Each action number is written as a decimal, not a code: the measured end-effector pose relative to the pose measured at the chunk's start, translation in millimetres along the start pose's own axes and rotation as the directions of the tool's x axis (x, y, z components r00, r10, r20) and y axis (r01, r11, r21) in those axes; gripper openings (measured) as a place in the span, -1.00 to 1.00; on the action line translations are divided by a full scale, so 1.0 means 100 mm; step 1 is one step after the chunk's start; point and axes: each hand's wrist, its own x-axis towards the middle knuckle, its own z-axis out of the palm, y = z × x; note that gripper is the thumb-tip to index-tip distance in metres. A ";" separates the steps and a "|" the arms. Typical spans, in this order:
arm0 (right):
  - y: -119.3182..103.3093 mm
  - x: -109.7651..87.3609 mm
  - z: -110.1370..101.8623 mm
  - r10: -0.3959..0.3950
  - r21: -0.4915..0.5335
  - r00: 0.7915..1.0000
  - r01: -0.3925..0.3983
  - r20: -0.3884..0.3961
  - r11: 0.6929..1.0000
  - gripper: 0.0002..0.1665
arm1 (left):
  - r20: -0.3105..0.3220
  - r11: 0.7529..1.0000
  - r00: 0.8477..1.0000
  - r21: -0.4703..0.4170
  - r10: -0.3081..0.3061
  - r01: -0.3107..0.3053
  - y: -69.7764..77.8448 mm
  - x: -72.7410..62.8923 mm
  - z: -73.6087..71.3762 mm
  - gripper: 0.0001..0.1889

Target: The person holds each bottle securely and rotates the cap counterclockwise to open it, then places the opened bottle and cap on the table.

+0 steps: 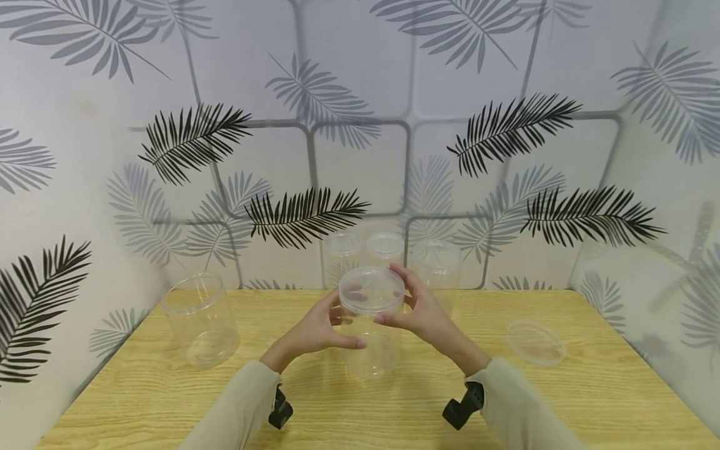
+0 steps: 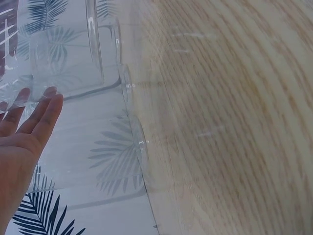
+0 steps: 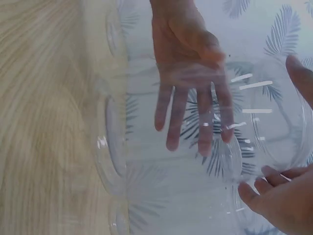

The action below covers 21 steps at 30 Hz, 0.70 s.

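Note:
A clear round plastic jar [image 1: 372,357] stands upright in the middle of the head view, with a clear lid [image 1: 371,289] on its mouth. My left hand [image 1: 317,326] holds the jar's left side, thumb in front and fingers behind. Through the transparent wall, the right wrist view shows those left fingers [image 3: 172,125] spread along the jar. My right hand [image 1: 426,317] grips the lid's rim from the right, its thumb across the front and the other fingers at the far side. Whether the lid sits fully down is hard to tell.
A jar without a lid [image 1: 200,322] stands at the table's left. A loose clear lid [image 1: 536,342] lies flat at the right. Behind the hands, several clear jars [image 1: 435,272] stand near the leaf-patterned backdrop [image 1: 360,169]. The wooden table [image 1: 360,419] runs beneath.

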 end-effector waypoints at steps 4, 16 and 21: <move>0.01 -0.01 0.05 -0.010 -0.009 0.999 0.010 -0.043 1.000 0.09 | -0.007 1.000 1.000 -0.003 -0.002 0.002 0.00 0.00 0.00 -0.05; 0.09 0.11 -0.16 -0.070 0.295 0.955 -0.019 0.288 0.955 0.04 | 0.051 1.000 0.999 -0.003 0.015 -0.015 0.01 -0.03 -0.02 -0.05; 0.13 0.18 -0.23 -0.111 0.360 0.911 -0.044 0.398 0.932 0.02 | 0.065 1.000 0.998 -0.006 0.008 -0.008 0.01 -0.03 -0.03 -0.05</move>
